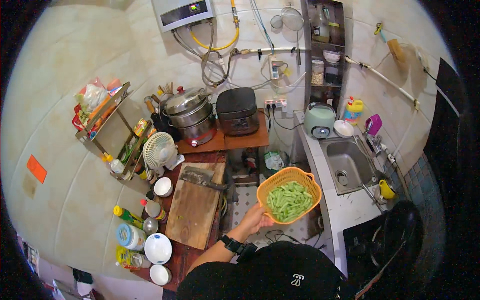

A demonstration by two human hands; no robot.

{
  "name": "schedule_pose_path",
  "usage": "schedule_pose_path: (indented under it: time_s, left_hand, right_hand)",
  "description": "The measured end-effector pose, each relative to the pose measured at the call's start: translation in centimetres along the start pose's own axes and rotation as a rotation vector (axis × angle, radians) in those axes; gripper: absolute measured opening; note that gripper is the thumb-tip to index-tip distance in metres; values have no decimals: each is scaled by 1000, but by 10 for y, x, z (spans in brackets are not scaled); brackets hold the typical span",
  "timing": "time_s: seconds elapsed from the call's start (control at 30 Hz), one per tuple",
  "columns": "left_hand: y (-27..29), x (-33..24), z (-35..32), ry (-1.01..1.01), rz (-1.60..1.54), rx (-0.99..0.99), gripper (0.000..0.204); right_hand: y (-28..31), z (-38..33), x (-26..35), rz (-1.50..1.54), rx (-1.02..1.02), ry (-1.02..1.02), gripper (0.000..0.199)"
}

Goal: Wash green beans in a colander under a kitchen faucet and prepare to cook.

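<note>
My left hand (pixel 256 218) grips the near rim of an orange plastic colander (pixel 309 181) and holds it up in the air. The colander is filled with cut green bean pieces (pixel 289 201). It hangs over the tiled floor, between the wooden worktop on my left and the white sink counter on my right. A dark watch (pixel 233 245) sits on that wrist. My right hand is not visible; my black shirt fills the lower middle of the view.
A wooden cutting board (pixel 192 210) with a cleaver (pixel 200 177) lies on the left worktop, beside bowls, bottles and a small white fan (pixel 159 149). Stacked steel pots (pixel 192 117) and a black cooker (pixel 237 111) stand behind. The steel sink (pixel 350 165) is to the right, a black wok (pixel 395 240) near it.
</note>
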State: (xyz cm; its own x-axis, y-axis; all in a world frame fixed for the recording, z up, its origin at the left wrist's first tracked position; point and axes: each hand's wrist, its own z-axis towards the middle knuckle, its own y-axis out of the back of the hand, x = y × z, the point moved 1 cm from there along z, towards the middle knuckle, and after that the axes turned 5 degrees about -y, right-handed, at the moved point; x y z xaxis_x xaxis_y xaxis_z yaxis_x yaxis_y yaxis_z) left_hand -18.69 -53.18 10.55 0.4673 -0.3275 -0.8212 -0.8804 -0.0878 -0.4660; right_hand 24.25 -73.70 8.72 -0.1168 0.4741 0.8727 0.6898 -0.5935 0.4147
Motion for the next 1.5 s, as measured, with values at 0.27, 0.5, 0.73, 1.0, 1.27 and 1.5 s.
schedule_pose_path:
  time_s: [0.27, 0.5, 0.73, 1.0, 1.27, 1.5]
  left_hand:
    - [-43, 13, 55, 164, 31, 268, 27]
    - [-107, 74, 138, 195, 173, 448, 28]
    - [-147, 139, 170, 362, 236, 495, 30]
    - [-115, 188, 203, 519, 180, 489, 32]
    - [-84, 225, 257, 887, -236, 560, 34]
    - [-107, 194, 239, 783, -20, 743, 39]
  right_hand:
    - [24, -34, -40, 61, -120, -20, 33]
    - [32, -99, -61, 117, -237, -41, 35]
    - [17, -170, -45, 353, -331, -96, 36]
    - [-8, -214, -14, 172, -429, -276, 37]
    - [-24, -222, 0, 374, -540, -250, 34]
    - [-27, -227, 7, 284, -520, -351, 36]
